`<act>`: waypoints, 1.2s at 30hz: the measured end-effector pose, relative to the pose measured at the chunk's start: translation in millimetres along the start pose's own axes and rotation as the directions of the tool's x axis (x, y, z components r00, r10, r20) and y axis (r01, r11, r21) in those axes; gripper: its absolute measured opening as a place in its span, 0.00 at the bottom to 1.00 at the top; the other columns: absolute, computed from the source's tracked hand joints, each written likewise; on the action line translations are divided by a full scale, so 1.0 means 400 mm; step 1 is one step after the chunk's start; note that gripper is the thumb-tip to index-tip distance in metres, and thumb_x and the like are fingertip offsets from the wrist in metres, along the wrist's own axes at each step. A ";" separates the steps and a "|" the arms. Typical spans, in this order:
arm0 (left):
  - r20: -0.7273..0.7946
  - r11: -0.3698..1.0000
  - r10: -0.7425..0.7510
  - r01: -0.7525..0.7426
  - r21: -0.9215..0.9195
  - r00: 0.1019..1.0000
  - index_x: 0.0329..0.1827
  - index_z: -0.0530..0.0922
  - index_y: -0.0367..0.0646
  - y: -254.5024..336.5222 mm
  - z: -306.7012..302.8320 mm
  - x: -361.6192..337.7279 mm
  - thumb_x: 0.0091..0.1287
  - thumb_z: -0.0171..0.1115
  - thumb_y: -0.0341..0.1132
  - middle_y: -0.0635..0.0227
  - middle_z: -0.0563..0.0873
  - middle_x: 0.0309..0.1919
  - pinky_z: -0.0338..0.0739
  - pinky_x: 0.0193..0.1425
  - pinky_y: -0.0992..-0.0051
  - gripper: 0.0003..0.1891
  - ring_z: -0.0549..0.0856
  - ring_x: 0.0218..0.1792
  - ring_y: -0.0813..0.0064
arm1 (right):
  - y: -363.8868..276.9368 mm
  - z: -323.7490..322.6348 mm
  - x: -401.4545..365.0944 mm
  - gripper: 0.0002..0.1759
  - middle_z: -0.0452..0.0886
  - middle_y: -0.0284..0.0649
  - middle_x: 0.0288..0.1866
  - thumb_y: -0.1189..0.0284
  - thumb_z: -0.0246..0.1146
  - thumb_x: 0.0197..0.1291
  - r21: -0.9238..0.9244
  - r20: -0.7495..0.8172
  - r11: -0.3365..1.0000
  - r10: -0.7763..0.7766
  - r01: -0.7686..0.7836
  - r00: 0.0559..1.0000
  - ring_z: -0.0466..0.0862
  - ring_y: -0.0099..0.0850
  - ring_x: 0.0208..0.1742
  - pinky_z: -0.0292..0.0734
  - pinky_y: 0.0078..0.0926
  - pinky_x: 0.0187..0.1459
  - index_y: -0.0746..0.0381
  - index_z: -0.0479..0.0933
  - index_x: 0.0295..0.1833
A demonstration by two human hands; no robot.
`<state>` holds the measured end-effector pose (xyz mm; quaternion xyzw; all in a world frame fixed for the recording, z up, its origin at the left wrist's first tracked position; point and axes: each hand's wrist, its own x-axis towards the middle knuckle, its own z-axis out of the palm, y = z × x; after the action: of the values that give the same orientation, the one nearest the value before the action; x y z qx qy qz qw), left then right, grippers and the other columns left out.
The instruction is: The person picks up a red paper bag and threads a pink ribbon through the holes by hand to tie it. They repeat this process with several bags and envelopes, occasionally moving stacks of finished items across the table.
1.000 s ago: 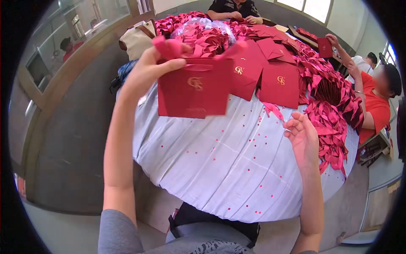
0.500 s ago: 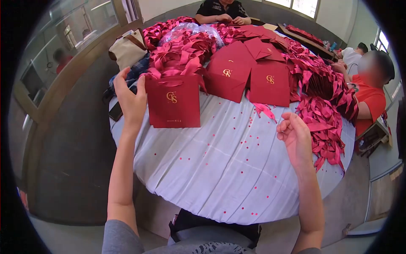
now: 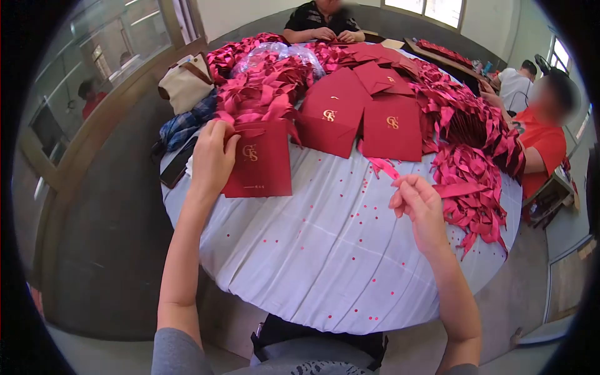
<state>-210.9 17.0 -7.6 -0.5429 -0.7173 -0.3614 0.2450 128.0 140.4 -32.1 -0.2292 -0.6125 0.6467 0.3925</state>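
At the left of the table, my left hand (image 3: 214, 156) is closed at the upper left edge of a dark red bag (image 3: 265, 165) with gold lettering, its thumb and fingers pinching there. Pink ribbons (image 3: 256, 100) lie heaped just behind that bag. My right hand (image 3: 417, 206) hovers over the right part of the white-covered table (image 3: 312, 250), its fingers curled together at a pink ribbon (image 3: 384, 167); whether it grips the ribbon is unclear. More red bags (image 3: 392, 128) lie flat between the hands, farther back.
A ribbon pile (image 3: 469, 187) lies at the right. Beige bag (image 3: 186, 81), blue plaid cloth (image 3: 184, 127) and dark phone (image 3: 177, 165) sit at the left edge. One person (image 3: 322, 25) sits across; another in red (image 3: 540, 134) sits at right. Small red dots are scattered over the cloth.
My left hand has moved down and right onto the bag's edge and its fingers have closed. My right hand has shifted slightly left, beside the pink ribbon.
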 end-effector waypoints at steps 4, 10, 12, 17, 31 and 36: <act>-0.065 0.989 0.138 -0.134 0.062 0.988 0.35 0.74 0.37 -0.024 0.003 -0.003 0.58 0.62 0.26 0.57 0.78 0.34 0.74 0.40 0.62 0.06 0.79 0.37 0.55 | -0.052 0.080 0.020 0.07 0.79 0.35 0.31 0.75 0.53 0.67 -0.324 0.212 0.939 -0.050 0.118 0.976 0.78 0.20 0.31 0.72 0.17 0.34 0.66 0.73 0.46; -0.116 0.976 0.210 -0.201 0.081 0.971 0.37 0.74 0.38 -0.049 0.015 0.004 0.61 0.59 0.25 0.58 0.76 0.34 0.73 0.39 0.64 0.03 0.79 0.36 0.55 | -0.081 0.298 0.165 0.07 0.78 0.39 0.38 0.77 0.60 0.61 -0.499 0.537 0.600 -0.353 0.626 0.766 0.80 0.28 0.40 0.74 0.23 0.39 0.64 0.76 0.45; -0.105 0.983 0.185 -0.185 0.006 0.977 0.37 0.74 0.36 -0.056 0.020 0.010 0.63 0.58 0.25 0.57 0.75 0.35 0.73 0.41 0.65 0.03 0.78 0.37 0.56 | -0.045 0.370 0.229 0.08 0.77 0.42 0.39 0.76 0.63 0.57 -0.504 0.567 0.434 -0.485 0.747 0.665 0.78 0.37 0.41 0.74 0.30 0.43 0.63 0.77 0.43; 0.045 0.972 -0.006 0.016 -0.233 0.999 0.33 0.72 0.34 -0.074 0.026 0.019 0.61 0.55 0.24 0.51 0.70 0.39 0.69 0.48 0.64 0.02 0.74 0.42 0.54 | 0.055 0.490 0.353 0.07 0.75 0.40 0.38 0.73 0.64 0.52 -0.565 0.557 0.219 -0.610 0.796 0.563 0.75 0.40 0.42 0.69 0.37 0.44 0.60 0.76 0.36; 0.136 0.897 -0.056 0.110 -0.428 0.989 0.37 0.74 0.37 -0.125 0.039 -0.013 0.61 0.60 0.24 0.63 0.68 0.39 0.70 0.42 0.76 0.04 0.73 0.38 0.71 | 0.098 0.511 0.381 0.06 0.74 0.41 0.39 0.75 0.65 0.49 -0.572 0.584 0.322 -0.486 0.755 0.650 0.74 0.40 0.44 0.66 0.38 0.44 0.61 0.75 0.32; 0.061 0.854 -0.320 0.315 -0.414 0.946 0.43 0.70 0.38 -0.130 0.015 -0.031 0.63 0.61 0.26 0.66 0.75 0.37 0.73 0.41 0.79 0.09 0.77 0.37 0.77 | 0.081 0.511 0.369 0.06 0.73 0.41 0.41 0.75 0.65 0.49 -0.574 0.605 0.292 -0.479 0.765 0.636 0.73 0.40 0.45 0.66 0.37 0.44 0.63 0.74 0.31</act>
<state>-256.7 6.6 -33.6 -0.4551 -0.7015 -0.5448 0.0635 -124.8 133.4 -6.6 -0.0093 -0.9238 0.1185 0.3640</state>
